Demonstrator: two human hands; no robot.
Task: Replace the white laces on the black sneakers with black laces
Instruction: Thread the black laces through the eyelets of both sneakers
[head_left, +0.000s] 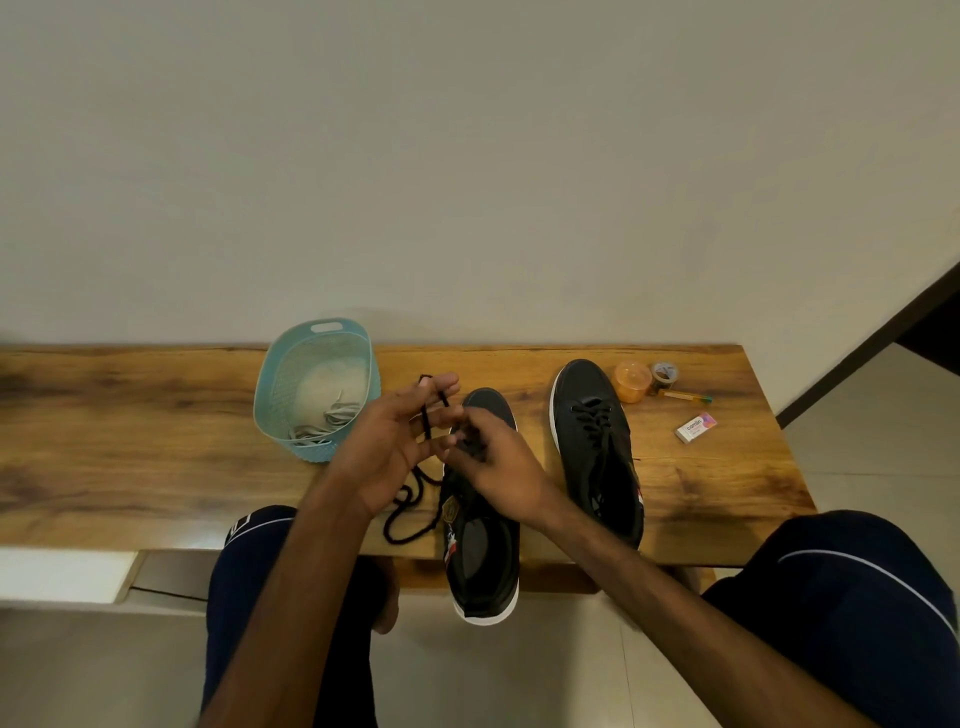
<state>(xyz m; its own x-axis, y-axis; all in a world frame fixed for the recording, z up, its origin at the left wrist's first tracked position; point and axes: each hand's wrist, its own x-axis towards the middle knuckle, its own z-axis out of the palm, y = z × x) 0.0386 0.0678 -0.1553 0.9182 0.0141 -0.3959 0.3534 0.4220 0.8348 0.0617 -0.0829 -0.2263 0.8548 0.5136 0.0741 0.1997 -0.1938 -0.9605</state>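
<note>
— Got the left hand (387, 447)?

— Yes. Raised over the counter (156, 441), palm turned toward the other hand, fingers half spread and lightly bent. Holding the black lace (427, 415): looped over the topmost fingertip, then threaded down between the other fingers.

— And the right hand (501, 467)?

— Pressed up against the left, fingertip to fingertip. Curled downward, pinching that same lace just above the eyelets of the near sneaker (483, 551).

— Where exactly for that sneaker?

— Directly beneath the right hand, toe pointing away, heel hanging past the near edge of the counter.

— Rest of the lace?

— Trailing below the left hand, lying in loose coils on the wood just beside the sneaker.

— Anything to the right of the hands?

— The second sneaker (597, 447), clear of the right hand, toe also pointing away, already laced in black. Farther out on that side, near each other: an orange tub (631, 382), a tape roll (665, 375), a pencil (685, 398) and a boxed eraser (696, 427).

— And to the left?

— A teal basket (291, 374), just beyond the left hand, holding the white laces (327, 421) in a tangle at the bottom.
</note>
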